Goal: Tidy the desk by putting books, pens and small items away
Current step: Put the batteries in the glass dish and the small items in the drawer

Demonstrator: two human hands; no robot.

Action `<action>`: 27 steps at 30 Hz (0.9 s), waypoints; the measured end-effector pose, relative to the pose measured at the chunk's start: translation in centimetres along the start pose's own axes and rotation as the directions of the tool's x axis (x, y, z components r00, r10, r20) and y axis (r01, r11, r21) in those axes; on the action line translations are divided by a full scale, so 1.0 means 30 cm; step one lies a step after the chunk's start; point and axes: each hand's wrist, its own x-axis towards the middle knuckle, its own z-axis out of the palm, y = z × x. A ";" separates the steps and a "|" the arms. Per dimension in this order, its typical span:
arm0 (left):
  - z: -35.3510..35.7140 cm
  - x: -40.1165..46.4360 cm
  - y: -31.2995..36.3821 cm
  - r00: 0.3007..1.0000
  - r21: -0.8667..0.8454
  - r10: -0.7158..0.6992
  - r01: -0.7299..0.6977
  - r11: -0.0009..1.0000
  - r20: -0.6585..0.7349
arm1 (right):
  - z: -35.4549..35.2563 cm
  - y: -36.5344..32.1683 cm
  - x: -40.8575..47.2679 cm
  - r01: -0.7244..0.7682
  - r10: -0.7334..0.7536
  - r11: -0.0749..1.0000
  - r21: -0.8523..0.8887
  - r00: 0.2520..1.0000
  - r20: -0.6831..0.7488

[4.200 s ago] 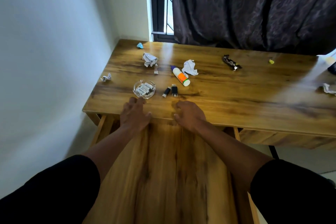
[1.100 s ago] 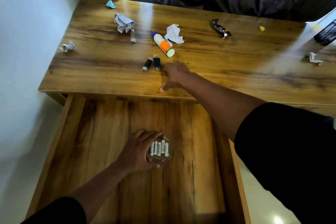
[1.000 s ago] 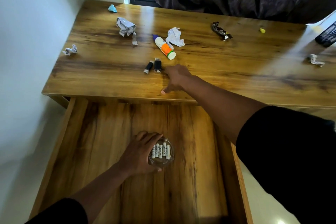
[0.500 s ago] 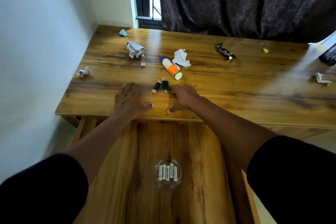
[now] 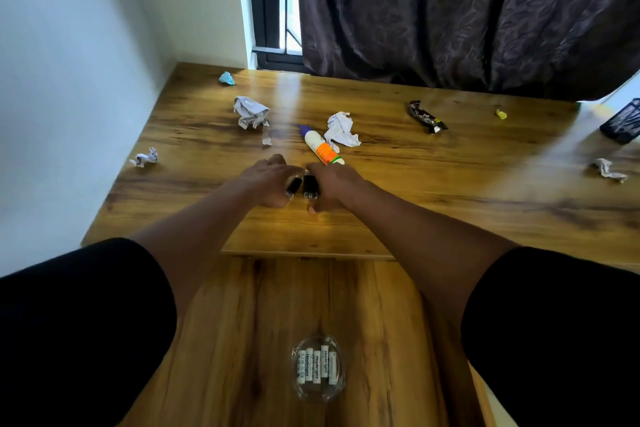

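Two small black sticks lie side by side on the wooden desk (image 5: 450, 191) near its front edge. My left hand (image 5: 266, 184) pinches the left black stick (image 5: 293, 186) between fingertips and thumb. My right hand (image 5: 334, 187) does the same with the right black stick (image 5: 310, 186). Both sticks still touch the desk. A white and orange glue tube (image 5: 322, 149) lies just beyond my right hand. Below, the drawer (image 5: 242, 322) is pulled open, and a glass dish (image 5: 318, 392) with several white batteries sits on its floor.
Crumpled papers lie at the left edge (image 5: 144, 158), back left (image 5: 251, 112), beside the glue tube (image 5: 341, 130) and far right (image 5: 607, 170). A dark wrapper (image 5: 426, 116), a yellow scrap (image 5: 500, 114), a blue scrap (image 5: 227, 78) and a black mesh holder (image 5: 623, 121) are further back.
My left hand left the glass dish in the drawer and came up onto the desk. Both hands then slid forward and closed on the two black sticks.
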 end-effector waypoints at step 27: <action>0.268 -0.570 0.021 0.957 -0.171 0.058 -0.110 0.979 -0.285 | 0.162 -0.042 -0.404 0.124 -0.110 0.891 0.437 0.992 -0.058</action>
